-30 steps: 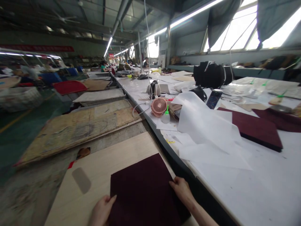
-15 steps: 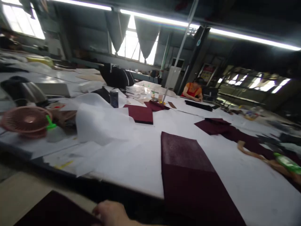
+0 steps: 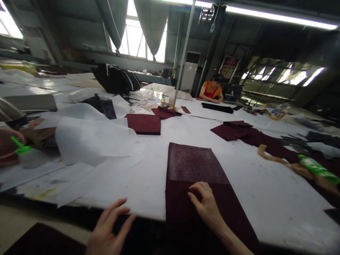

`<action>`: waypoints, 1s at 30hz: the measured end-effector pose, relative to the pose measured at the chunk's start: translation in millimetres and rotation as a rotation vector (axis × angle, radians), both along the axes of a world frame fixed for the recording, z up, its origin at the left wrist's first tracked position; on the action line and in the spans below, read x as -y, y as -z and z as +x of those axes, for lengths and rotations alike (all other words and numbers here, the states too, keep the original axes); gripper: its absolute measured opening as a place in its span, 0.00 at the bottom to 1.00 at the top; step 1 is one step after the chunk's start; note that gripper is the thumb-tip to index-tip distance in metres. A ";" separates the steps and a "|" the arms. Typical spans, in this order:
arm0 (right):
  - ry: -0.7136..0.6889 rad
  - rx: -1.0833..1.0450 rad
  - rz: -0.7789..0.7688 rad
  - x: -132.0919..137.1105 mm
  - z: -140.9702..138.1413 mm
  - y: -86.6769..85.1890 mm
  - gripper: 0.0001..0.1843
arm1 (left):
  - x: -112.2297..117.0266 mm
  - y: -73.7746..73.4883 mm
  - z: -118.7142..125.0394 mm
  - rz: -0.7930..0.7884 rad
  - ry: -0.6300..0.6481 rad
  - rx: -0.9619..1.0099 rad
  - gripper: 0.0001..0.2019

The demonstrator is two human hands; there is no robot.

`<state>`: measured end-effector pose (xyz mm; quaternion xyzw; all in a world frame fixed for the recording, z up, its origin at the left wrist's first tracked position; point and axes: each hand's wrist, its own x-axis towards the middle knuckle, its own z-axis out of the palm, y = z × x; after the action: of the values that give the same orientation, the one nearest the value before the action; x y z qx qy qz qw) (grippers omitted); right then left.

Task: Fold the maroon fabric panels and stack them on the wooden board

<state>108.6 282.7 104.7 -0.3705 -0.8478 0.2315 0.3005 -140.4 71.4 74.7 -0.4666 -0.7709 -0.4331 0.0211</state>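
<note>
A long dark maroon fabric piece (image 3: 196, 212) lies at the table's front edge, its far end covered by a speckled, paler band. Over it is my right hand (image 3: 205, 203), fingers curved and apart with nothing visible in them; whether it touches the cloth I cannot tell. My left hand (image 3: 110, 228) hovers left of that piece, near the table edge, empty with its fingers spread. At the bottom left, below table height, another dark maroon piece (image 3: 44, 239) shows partly.
Folded maroon fabric (image 3: 145, 124) and sheer white sheeting (image 3: 92, 138) lie farther back on the white table (image 3: 273, 198). A green bottle (image 3: 317, 168) is at right, a pink fan (image 3: 10, 147) at left. A thin pole (image 3: 183, 56) rises mid-table; a person (image 3: 211, 91) sits beyond.
The view has shifted right. My left hand has come into view. A hand that was at the lower piece, bottom left, is gone from there; my right hand is now over the long piece.
</note>
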 end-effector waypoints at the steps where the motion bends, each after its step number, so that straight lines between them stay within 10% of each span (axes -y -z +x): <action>1: 0.016 0.022 0.012 -11.1 0.0 3.2 0.02 | -26.7 -6.7 12.5 -0.017 0.084 -0.005 0.09; 6: 0.031 0.092 0.057 -44.4 -3.1 20.9 0.06 | -146.3 -24.7 68.5 -0.119 0.437 -0.004 0.13; 10: 0.025 0.103 0.089 -55.2 -4.5 31.8 0.08 | -190.9 -11.6 79.6 -0.186 0.540 -0.032 0.19; 20: -0.032 0.027 0.101 -57.8 -3.3 40.2 0.06 | -201.2 16.9 74.7 -0.326 0.522 -0.035 0.24; 30: -0.198 -0.003 0.177 -46.7 4.3 40.0 0.07 | -206.8 -32.7 91.7 -0.351 0.671 -0.306 0.13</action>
<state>112.8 329.4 64.7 -0.2566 -0.8969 0.1851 0.3090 -48.7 278.3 107.4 -0.7478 -0.6260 -0.2035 -0.0867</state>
